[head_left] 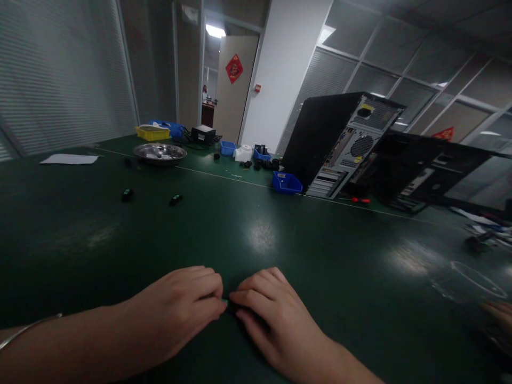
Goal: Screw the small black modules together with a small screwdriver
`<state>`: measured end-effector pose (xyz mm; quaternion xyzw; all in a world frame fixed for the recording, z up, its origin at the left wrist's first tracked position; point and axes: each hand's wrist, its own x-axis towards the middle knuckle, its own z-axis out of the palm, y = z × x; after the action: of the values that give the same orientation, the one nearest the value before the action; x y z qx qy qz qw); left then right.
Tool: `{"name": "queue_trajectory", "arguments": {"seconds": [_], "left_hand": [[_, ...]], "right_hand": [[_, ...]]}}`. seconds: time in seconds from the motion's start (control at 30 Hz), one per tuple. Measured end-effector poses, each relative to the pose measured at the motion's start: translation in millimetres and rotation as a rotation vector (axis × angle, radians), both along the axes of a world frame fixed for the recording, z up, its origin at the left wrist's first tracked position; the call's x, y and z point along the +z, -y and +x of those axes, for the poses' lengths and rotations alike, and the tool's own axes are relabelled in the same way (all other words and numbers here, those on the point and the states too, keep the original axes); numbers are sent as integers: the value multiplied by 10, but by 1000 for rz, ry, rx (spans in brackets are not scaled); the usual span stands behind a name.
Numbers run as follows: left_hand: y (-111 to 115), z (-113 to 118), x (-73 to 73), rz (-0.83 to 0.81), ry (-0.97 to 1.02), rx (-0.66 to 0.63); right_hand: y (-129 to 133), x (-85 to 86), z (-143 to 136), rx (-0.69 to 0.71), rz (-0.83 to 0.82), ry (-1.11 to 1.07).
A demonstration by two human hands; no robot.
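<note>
My left hand [188,298] and my right hand [276,314] meet low in the middle of the view, close above the green tabletop [256,234]. Their fingertips pinch a small dark piece with a bit of green [226,303] showing between them. Most of that piece is hidden by the fingers, so its kind is unclear. Farther off on the left lie two small black pieces with green tops, one [127,194] beside the other [176,199].
A round metal dish [160,156] with small items stands at the back left, near a white sheet [69,159]. A blue bin [287,183] sits beside a black computer tower [320,138]. At the right edge, part of another person's hand [498,312] shows.
</note>
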<state>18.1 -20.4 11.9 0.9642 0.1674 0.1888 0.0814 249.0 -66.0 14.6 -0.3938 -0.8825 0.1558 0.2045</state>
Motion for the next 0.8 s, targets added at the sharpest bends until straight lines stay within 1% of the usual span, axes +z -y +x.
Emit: {"name": "queue_trajectory", "arguments": {"seconds": [0.17,0.33,0.5,0.6,0.73,0.8], "left_hand": [[31,32,54,14,-18,31],[-4,30,53,-103,-33,50],[-95,-29,-28,-269,17,47],[-167,-60,-69,-305,47,23],[-196,-74,-37,-338,63,25],[-165,-69,-2,-365,73,60]], "right_hand": [[-4,6,-3,-4,1,6],[3,8,2,-8,2,-7],[4,29,-6,-4,-15,1],[8,30,-14,1,-8,5],[6,23,-17,32,3,13],[-1,22,-13,27,2,16]]}}
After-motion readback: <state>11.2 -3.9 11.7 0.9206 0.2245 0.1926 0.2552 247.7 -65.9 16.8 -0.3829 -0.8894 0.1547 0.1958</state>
